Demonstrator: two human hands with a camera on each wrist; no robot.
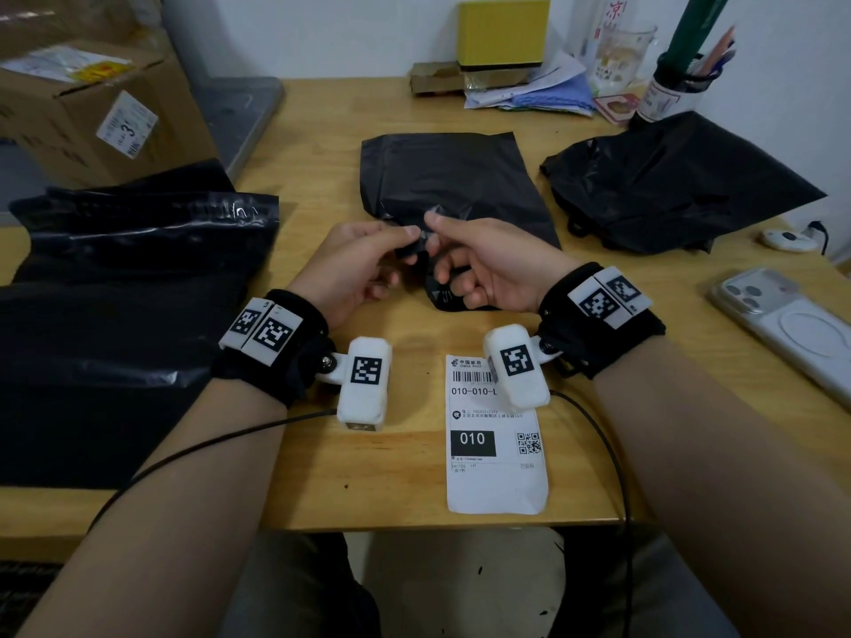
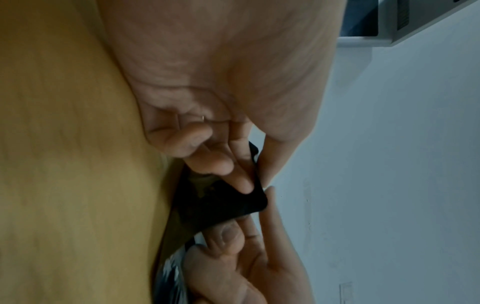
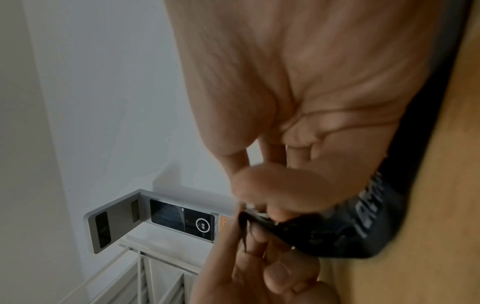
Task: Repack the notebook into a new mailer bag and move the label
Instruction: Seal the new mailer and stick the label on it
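A black mailer bag (image 1: 442,177) lies in the middle of the wooden table, its near end lifted. My left hand (image 1: 364,260) and right hand (image 1: 465,260) both pinch that near edge (image 2: 233,201) between thumb and fingertips, close together. In the right wrist view the same black edge (image 3: 298,232) sits pinched under my thumb. A white shipping label (image 1: 495,435) lies flat near the table's front edge, partly under my right wrist camera. The notebook is not visible.
A stack of black mailer bags (image 1: 124,292) lies at the left, a crumpled black bag (image 1: 667,186) at the right. A phone (image 1: 787,324) lies at the right edge. A cardboard box (image 1: 87,103) stands back left; a yellow box (image 1: 504,32), papers and a pen holder (image 1: 677,85) stand at the back.
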